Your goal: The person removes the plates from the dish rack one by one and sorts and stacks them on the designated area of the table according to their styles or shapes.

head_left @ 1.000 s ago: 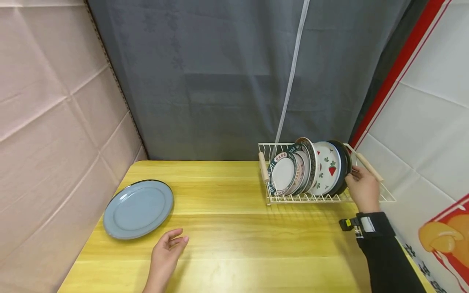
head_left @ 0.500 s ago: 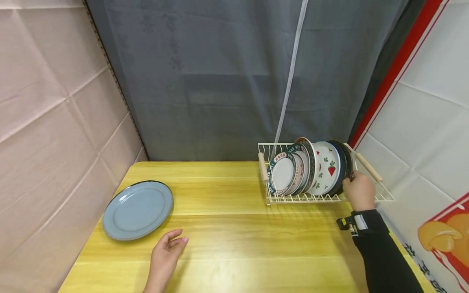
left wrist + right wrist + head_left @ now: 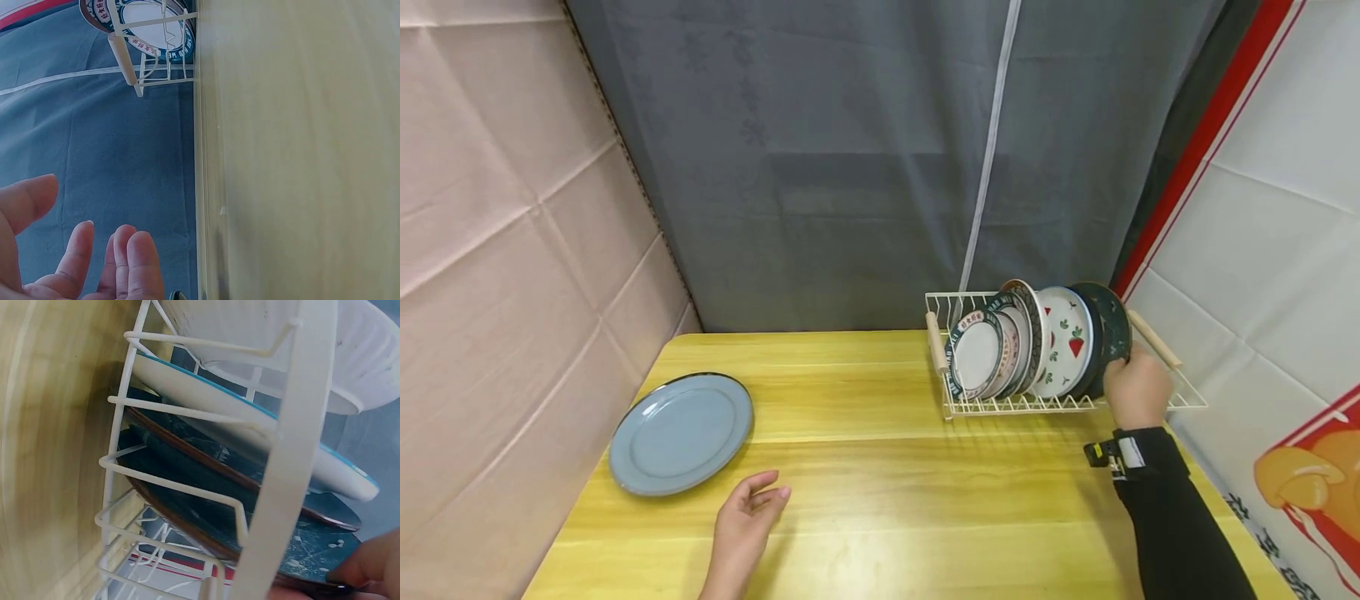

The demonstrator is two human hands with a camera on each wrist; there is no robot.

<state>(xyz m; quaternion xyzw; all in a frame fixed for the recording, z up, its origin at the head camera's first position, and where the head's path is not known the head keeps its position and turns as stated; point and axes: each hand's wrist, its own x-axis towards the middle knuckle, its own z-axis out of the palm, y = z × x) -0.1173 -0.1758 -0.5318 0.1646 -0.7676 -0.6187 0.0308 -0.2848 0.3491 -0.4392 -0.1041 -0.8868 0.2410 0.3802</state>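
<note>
My right hand (image 3: 1138, 390) pinches the rim of a dark green plate (image 3: 1117, 321) with a brown edge, the rightmost in a white wire dish rack (image 3: 1189, 405). In the right wrist view, thumb and fingers meet at the edge of this dark plate (image 3: 306, 555), which stands tilted between the wires. Left of it is another dark plate, then a white strawberry-patterned dish (image 3: 1062, 367). My left hand (image 3: 743, 527) holds nothing, its fingers loosely bent above the wooden table. Nearest to it, a blue-grey plate (image 3: 681, 435) with a dark rim lies flat.
Several smaller patterned plates, among them one with a green lettered rim (image 3: 977, 357), fill the rack's left half. Wooden handles (image 3: 1154, 339) top the rack's ends. A grey curtain (image 3: 850, 208) hangs behind the table (image 3: 880, 492), with pale panels at both sides.
My right hand has shifted slightly left and closed on the rim of the dark green plate. That plate has turned, showing more of its face. My left hand has barely moved.
</note>
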